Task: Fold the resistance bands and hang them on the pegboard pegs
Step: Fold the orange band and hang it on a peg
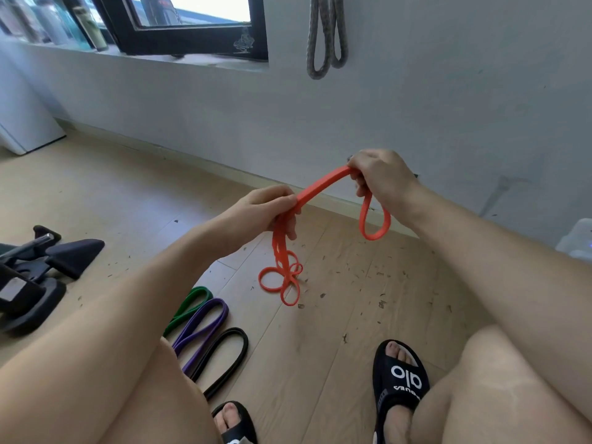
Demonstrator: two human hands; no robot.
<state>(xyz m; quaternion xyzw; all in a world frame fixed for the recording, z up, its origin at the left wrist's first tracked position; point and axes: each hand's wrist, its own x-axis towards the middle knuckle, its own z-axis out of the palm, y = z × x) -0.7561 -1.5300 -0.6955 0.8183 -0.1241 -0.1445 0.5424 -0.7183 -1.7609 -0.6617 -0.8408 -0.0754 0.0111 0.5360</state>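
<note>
Both my hands hold an orange resistance band [323, 184] above the wooden floor. My left hand [266, 209] grips its gathered strands, whose loops hang down and touch the floor. My right hand [379, 177] grips the other end, with one loop dangling below it. On the floor by my left leg lie a green band [192, 306], a purple band [205, 325] and a black band [229, 357], side by side. A grey band [326, 36] hangs folded on the wall above; its peg is out of view.
Black exercise equipment [38, 270] sits on the floor at the left. A window [189, 27] with bottles on its sill is at the upper left. A white cabinet [22, 123] stands far left. My sandalled feet [400, 379] are at the bottom. Small debris is scattered over the floor.
</note>
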